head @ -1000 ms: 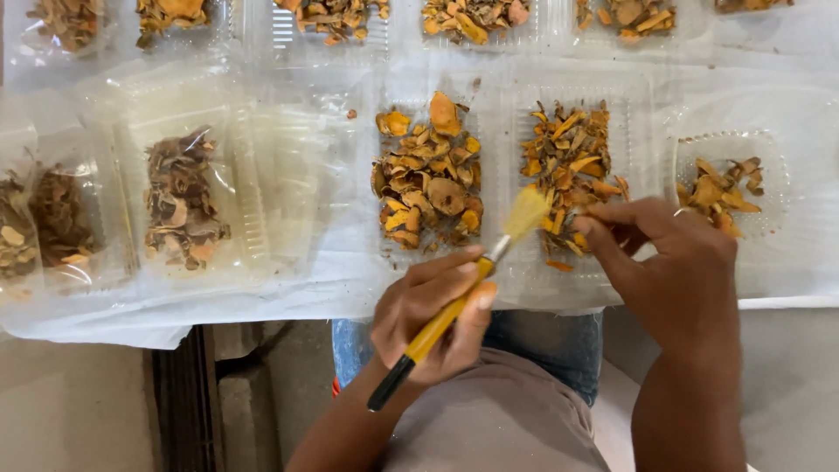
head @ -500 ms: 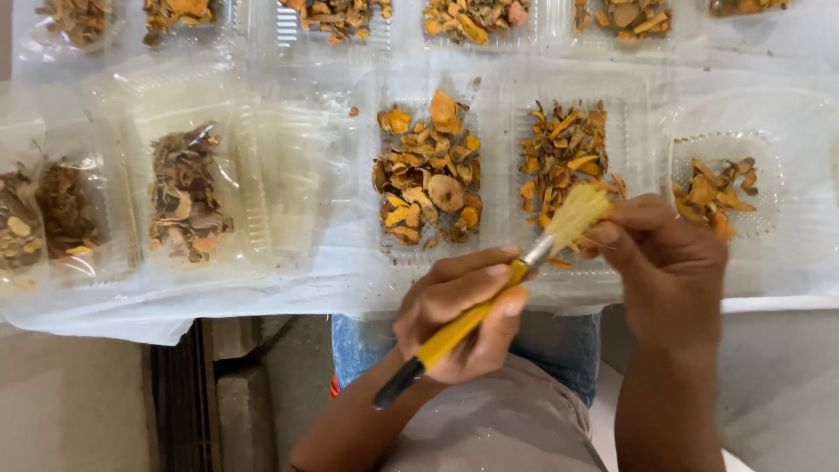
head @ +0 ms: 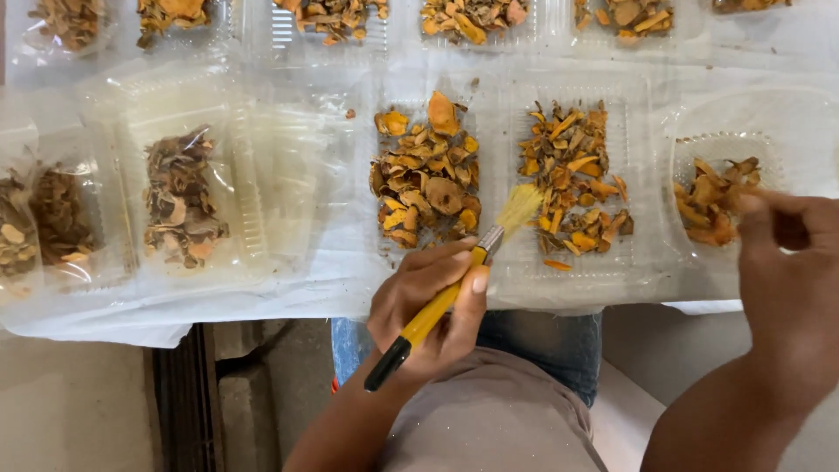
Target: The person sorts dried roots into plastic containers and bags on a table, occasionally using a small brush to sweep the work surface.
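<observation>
Meanwhile, our left hand (head: pixel 428 310) grips a yellow brush (head: pixel 454 293), bristles between 2 trays of orange mushrooms (head: pixel 428 179). Our right hand (head: pixel 786 262) reaches the right tray (head: pixel 721 149), fingers curled; we cannot tell its grasp. Several trays look sorted.

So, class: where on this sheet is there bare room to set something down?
An empty clear tray lies between the dark brown pile and the big orange pile. Bare white sheet runs along the near edge there. The right side is crowded: brush, left hand, right hand.
</observation>
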